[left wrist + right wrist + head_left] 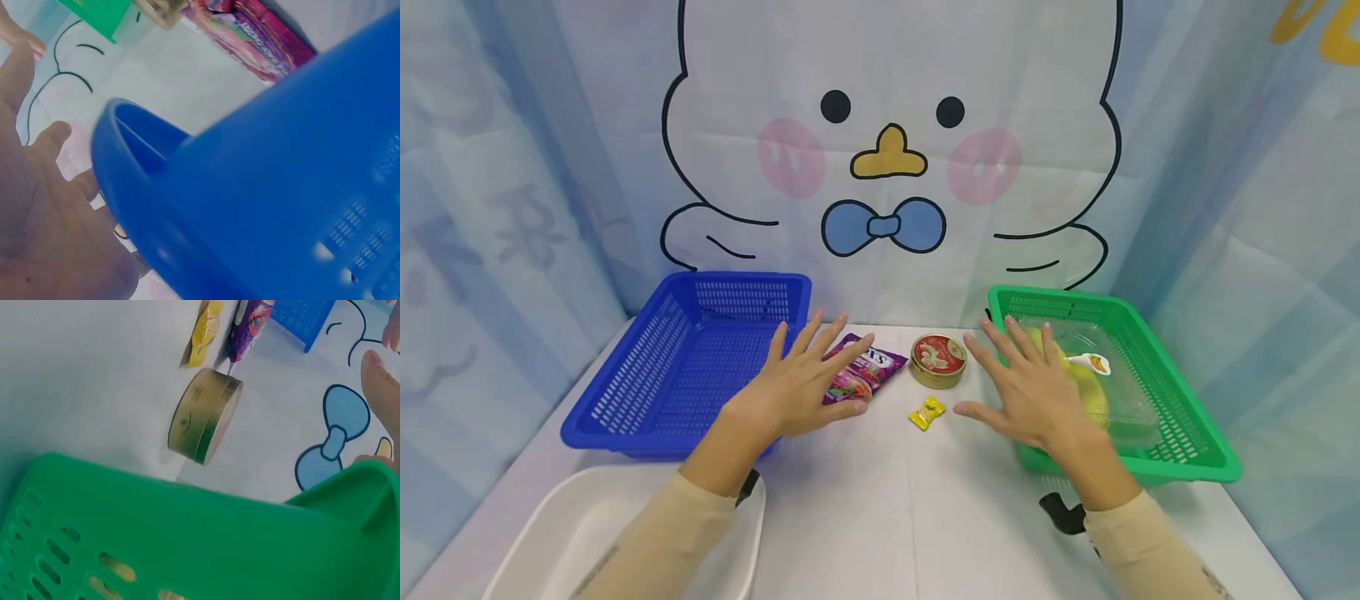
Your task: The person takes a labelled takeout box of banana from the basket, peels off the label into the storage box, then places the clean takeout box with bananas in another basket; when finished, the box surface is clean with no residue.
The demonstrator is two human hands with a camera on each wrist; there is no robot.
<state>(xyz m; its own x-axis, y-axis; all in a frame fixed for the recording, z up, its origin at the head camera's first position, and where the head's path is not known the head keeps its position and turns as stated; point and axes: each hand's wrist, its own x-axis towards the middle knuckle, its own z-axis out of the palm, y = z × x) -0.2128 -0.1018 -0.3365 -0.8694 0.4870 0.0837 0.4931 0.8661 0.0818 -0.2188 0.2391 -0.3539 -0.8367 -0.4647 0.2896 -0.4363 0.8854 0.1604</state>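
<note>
My left hand (790, 392) is spread with straight fingers by the right side of the blue basket (574, 427), overlapping its edge in the head view. Beside it, partly behind the fingers, lies a purple candy bag (880, 364). With fingers fanned out, my right hand (1037, 400) is over the left side of the green basket (1180, 379). A round gold tin (937, 362) with a red lid and a small yellow wrapped candy (927, 412) lie between the hands. Both hands hold nothing.
Inside the green basket are a clear plastic box (1127, 408) and a curved yellow thing (1093, 396) with a white label (1088, 362). A white tray (568, 492) stands at the front left, under the left forearm. A printed curtain (887, 287) hangs behind the table.
</note>
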